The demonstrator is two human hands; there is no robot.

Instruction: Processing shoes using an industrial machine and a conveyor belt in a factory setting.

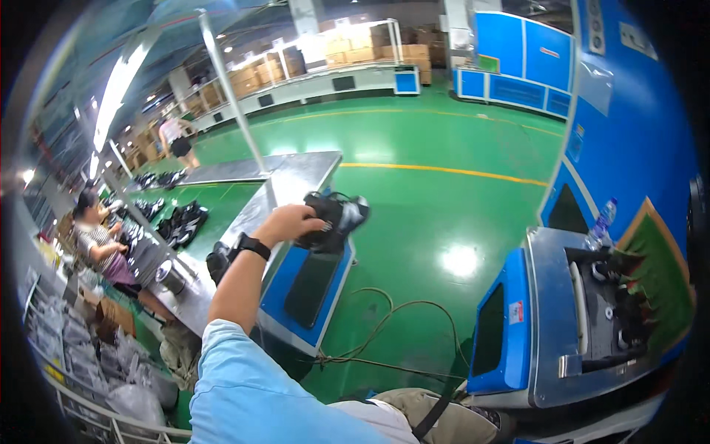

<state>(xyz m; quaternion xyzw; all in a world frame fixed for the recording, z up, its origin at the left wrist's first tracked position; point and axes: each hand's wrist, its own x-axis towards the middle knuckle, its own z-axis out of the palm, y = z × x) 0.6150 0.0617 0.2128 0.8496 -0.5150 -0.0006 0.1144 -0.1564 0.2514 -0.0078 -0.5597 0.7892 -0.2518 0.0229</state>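
My left hand, with a black watch on its wrist, is stretched out and closed on black shoes with pale patches. They hang in the air near the end of a metal-topped workbench with a blue end panel. The hand covers part of them, so how many it grips is hard to tell. Another dark shoe rests on the bench beside my forearm. My right hand is out of the picture.
A blue and metal machine stands at the right, black shoes in its opening and a plastic bottle on top. Hoses cross the green floor. A seated co-worker is at the left, by shoe piles; another person is farther off.
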